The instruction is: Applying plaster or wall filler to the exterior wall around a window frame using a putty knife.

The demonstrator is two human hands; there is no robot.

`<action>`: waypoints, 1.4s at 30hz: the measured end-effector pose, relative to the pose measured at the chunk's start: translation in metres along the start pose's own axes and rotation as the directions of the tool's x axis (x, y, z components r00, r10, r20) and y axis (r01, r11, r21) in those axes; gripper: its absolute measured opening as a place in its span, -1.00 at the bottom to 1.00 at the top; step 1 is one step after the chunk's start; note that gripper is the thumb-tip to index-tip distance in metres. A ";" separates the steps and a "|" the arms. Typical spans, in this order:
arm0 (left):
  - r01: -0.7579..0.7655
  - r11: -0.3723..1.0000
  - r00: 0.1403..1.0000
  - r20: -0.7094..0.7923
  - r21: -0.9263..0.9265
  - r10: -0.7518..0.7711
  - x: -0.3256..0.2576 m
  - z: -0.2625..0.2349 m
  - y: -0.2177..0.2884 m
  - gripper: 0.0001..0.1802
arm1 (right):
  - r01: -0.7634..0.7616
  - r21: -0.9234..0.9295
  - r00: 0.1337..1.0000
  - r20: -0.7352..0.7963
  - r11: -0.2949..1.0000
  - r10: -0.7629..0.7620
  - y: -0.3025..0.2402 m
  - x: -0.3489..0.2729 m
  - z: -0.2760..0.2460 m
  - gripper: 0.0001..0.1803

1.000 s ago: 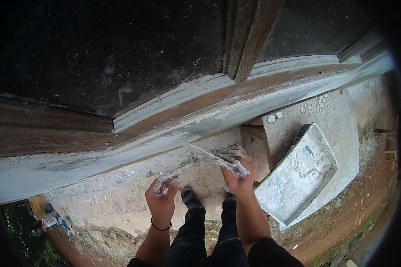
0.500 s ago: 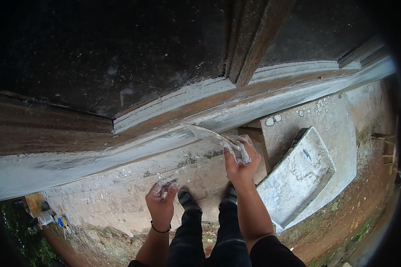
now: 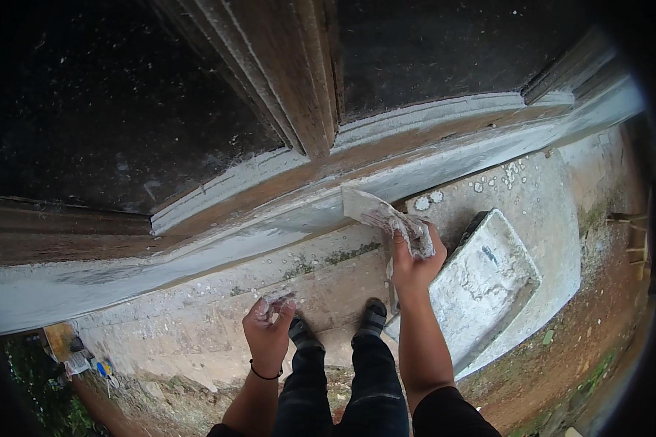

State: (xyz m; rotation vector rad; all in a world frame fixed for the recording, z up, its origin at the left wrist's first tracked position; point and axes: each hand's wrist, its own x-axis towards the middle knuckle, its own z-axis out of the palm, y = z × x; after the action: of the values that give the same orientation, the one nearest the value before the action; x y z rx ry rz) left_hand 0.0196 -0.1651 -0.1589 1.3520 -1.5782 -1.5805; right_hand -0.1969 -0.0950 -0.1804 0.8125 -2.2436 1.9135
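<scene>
My right hand [image 3: 418, 264] is closed round a putty knife [image 3: 368, 208] caked with white putty. Its broad blade points up and left, against or very near the white-coated wall band [image 3: 284, 227] under the window; contact is hard to tell. Lower and further left, my left hand [image 3: 267, 331] has its fingers curled, with whitish, putty-smeared material at the fingertips that I cannot make out. To the right of my right hand lies a long tray [image 3: 535, 274] with white putty [image 3: 488, 273] spread inside it.
Above the band are dark window panes [image 3: 124, 109] and a brown wooden post [image 3: 288, 80]. The tray lies on a splattered board [image 3: 561, 240]. My feet stand on a stained concrete ledge [image 3: 197, 320], with brown soil beyond. Small items, including a blue-and-yellow one [image 3: 104, 368], lie far left.
My right hand and the putty knife have moved right along the wall band. My left hand stays nearly in place. The view has shifted, so the window post appears further left.
</scene>
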 end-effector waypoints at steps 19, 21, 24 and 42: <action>-0.003 0.998 1.000 0.015 -0.066 0.004 -0.015 -0.020 -0.003 -0.84 | 0.112 -0.201 0.988 -0.082 0.973 -0.130 -0.031 -0.027 0.002 -0.86; 0.004 0.997 1.000 0.023 -0.076 -0.003 -0.017 -0.030 0.000 -0.83 | 0.188 -0.293 0.975 -0.056 0.937 -0.213 -0.039 -0.037 0.017 -0.84; 0.018 0.996 0.999 0.040 -0.085 -0.015 -0.019 -0.047 0.008 -0.81 | 0.346 -0.329 0.897 -0.160 0.879 -0.413 -0.043 -0.051 0.047 -0.83; 0.052 0.998 0.998 0.032 -0.034 -0.051 -0.015 -0.111 -0.009 -0.83 | 0.330 -0.276 0.943 0.054 0.903 -0.328 -0.088 -0.099 0.083 -0.77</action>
State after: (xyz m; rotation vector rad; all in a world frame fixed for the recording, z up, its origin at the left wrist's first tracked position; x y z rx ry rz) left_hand 0.1262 -0.1965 -0.1434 1.3662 -1.5388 -1.6598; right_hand -0.0510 -0.1465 -0.1589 1.0697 -2.1432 1.4052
